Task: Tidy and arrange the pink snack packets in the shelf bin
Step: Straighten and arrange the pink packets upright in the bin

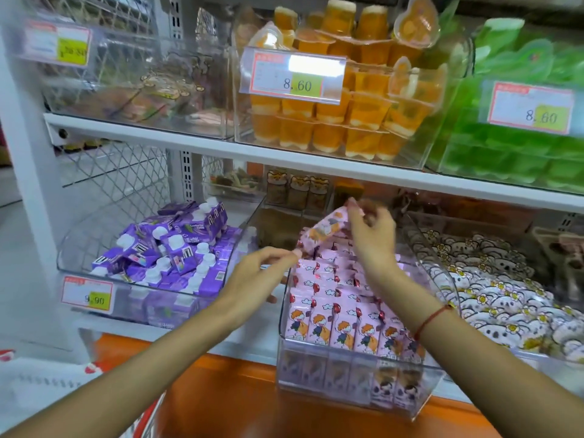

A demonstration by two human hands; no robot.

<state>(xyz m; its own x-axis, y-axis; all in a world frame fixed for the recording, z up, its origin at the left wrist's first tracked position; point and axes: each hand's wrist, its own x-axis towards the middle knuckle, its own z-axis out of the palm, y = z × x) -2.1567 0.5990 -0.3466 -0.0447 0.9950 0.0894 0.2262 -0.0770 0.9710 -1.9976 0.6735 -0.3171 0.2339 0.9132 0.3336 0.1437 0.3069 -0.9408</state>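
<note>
Right now I have one pink packet (pixel 322 229) lifted above the back of the clear bin (pixel 354 379), held by its two ends: my right hand (pixel 371 230) pinches the upper end, and my left hand (pixel 262 267) pinches the lower end near the bin's left wall. The other pink packets (pixel 344 311) stand in upright rows inside the bin, tight along the front edge and looser toward the back.

The risk I see is in setting this one down. The rows look tightly packed, so pushing it in at a slant could tip its neighbours or crease the wrapper, and a pinch this light could let it slip and fall flat across the tops.

Room is limited. The shelf board (pixel 316 159) hangs close above my right hand, so there is little space to lift higher. The bin's left wall stands beside my left fingers, with the purple cartons (pixel 170 248) near on that side and the white packets (pixel 493 298) crowding the right wall. The open gap appears to be at the bin's back.
</note>
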